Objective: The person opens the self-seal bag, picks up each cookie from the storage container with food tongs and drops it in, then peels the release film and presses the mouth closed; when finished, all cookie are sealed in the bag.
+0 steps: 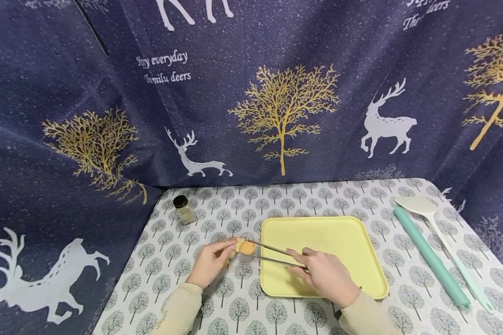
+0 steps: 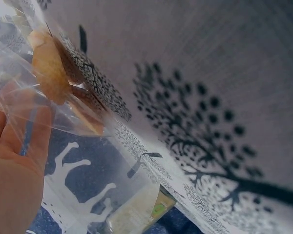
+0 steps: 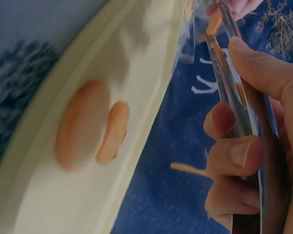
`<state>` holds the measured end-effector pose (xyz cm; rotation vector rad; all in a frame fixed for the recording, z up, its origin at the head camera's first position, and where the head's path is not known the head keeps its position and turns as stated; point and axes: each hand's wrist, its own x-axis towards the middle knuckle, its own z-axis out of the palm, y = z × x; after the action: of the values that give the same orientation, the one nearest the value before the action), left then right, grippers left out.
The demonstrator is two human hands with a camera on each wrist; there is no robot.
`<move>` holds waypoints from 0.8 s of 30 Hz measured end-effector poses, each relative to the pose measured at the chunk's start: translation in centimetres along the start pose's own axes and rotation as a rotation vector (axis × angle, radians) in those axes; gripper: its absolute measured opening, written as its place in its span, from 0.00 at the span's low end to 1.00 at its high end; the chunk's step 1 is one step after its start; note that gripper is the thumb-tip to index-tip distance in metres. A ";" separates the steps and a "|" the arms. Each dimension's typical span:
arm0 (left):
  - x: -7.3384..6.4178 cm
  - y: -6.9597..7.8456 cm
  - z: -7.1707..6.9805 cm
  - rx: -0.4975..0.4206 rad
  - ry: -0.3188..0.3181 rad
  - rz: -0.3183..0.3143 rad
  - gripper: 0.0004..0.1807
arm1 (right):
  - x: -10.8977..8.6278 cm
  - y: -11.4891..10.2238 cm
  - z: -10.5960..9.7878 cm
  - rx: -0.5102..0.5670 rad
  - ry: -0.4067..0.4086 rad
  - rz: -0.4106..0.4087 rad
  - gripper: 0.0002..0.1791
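Note:
My left hand (image 1: 213, 261) grips the edge of a clear plastic bag (image 2: 19, 97) left of the yellow tray (image 1: 314, 249). Golden-brown, bread-like pieces (image 2: 51, 70) lie inside the bag; their exact kind is unclear. My right hand (image 1: 328, 275) holds metal tongs (image 1: 276, 260) over the tray's left side. The tongs' tips reach the bag's mouth, one on either side of an orange piece (image 1: 247, 248). In the right wrist view, two brownish, rounded food pieces (image 3: 83, 126) rest on the tray; in the head view my right hand and arm mostly hide them.
A small jar with a black lid (image 1: 184, 210) stands at the back left. On the right lie a teal rod (image 1: 431, 258) and a white spatula (image 1: 419, 205) with a pale green handle. A dark blue printed cloth (image 1: 318, 153) hangs behind the table.

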<state>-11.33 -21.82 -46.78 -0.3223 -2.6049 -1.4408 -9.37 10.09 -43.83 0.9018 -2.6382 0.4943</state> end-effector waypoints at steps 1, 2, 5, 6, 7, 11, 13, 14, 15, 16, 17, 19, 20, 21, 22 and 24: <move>0.0 0.0 0.0 0.002 0.000 -0.004 0.13 | 0.3 -0.2 0.2 -0.005 -0.012 -0.004 0.25; 0.0 0.0 0.0 0.006 0.001 -0.006 0.13 | 0.6 -0.3 0.3 -0.002 -0.023 -0.010 0.25; 0.0 0.0 0.0 0.027 0.001 -0.011 0.13 | 1.4 -0.9 0.8 0.001 -0.061 -0.027 0.25; 0.0 0.0 0.0 0.032 0.000 -0.011 0.13 | 1.7 -1.0 1.0 0.001 -0.071 -0.031 0.25; 0.0 0.0 0.0 0.036 -0.002 -0.013 0.13 | 1.9 -1.2 1.1 0.000 -0.080 -0.036 0.26; -0.1 0.1 0.0 0.022 -0.006 -0.016 0.13 | 2.9 -1.8 1.7 0.003 -0.100 -0.054 0.26; -0.1 0.1 0.0 0.012 -0.004 -0.019 0.13 | 3.3 -2.0 2.0 0.010 -0.104 -0.062 0.25; -0.2 0.1 0.0 0.013 -0.002 -0.020 0.13 | 3.5 -2.1 2.1 0.010 -0.105 -0.064 0.25; -0.2 0.1 0.0 0.013 0.000 -0.021 0.13 | 3.6 -2.2 2.2 0.011 -0.107 -0.066 0.25; -0.2 0.1 0.0 0.020 0.003 -0.022 0.13 | 3.8 -2.3 2.3 0.012 -0.106 -0.068 0.25; -0.2 0.1 0.0 0.025 0.006 -0.021 0.13 | 3.9 -2.4 2.4 0.012 -0.106 -0.068 0.26; -0.2 0.2 0.0 0.037 0.009 -0.026 0.13 | 4.1 -2.5 2.5 0.015 -0.113 -0.064 0.26; -0.2 0.2 0.0 0.035 0.009 -0.029 0.14 | 4.2 -2.6 2.6 0.017 -0.118 -0.061 0.26; -0.1 0.2 0.0 0.033 0.008 -0.034 0.14 | 4.2 -2.6 2.6 0.023 -0.123 -0.058 0.26; -0.1 0.2 0.0 0.026 0.006 -0.039 0.14 | 4.3 -2.7 2.6 0.028 -0.129 -0.053 0.26; -0.1 0.3 0.0 0.012 -0.001 -0.055 0.14 | 4.4 -2.8 2.7 0.041 -0.146 -0.040 0.27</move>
<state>-11.19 -21.74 -46.57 -0.2523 -2.6418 -1.4414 -11.38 4.64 -43.90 1.0372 -2.7430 0.4916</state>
